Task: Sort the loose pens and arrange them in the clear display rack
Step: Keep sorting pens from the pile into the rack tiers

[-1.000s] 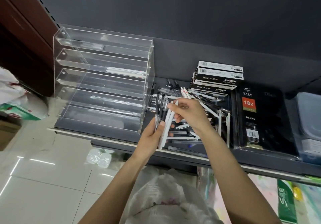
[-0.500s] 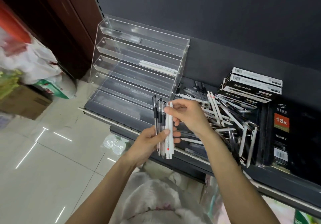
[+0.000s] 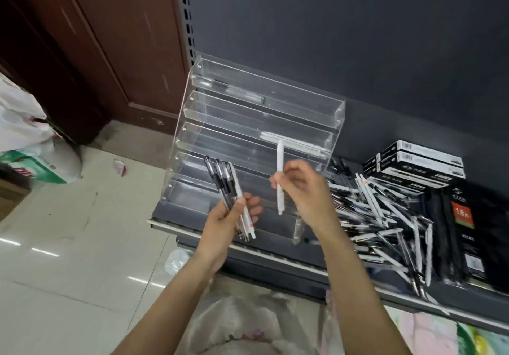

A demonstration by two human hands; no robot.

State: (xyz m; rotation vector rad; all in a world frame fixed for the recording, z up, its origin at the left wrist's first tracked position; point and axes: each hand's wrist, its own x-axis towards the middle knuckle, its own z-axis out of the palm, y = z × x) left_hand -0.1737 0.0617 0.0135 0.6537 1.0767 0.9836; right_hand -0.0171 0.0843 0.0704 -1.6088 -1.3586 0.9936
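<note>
The right hand (image 3: 303, 186) pinches a white pen (image 3: 280, 178) upright, its long axis crossing the level tiers of the clear rack (image 3: 264, 112) just behind, while the left hand (image 3: 228, 217) grips a bundle of pens (image 3: 228, 186).

Motion blur smears the pile of loose pens (image 3: 385, 225) on the shelf (image 3: 275, 258), so we cannot count them or separate one from another. Print on the diary pack (image 3: 465, 217) near the shelf's right end is unreadable beyond "18K", and the picture's right edge cuts the pack. The left hand (image 3: 231, 217) covers the middle of its pen bundle (image 3: 231, 192). The right hand (image 3: 303, 186) hides part of the white pen (image 3: 280, 162). Our forearms run off the bottom edge. The bag (image 3: 24, 134) is cut at left.
</note>
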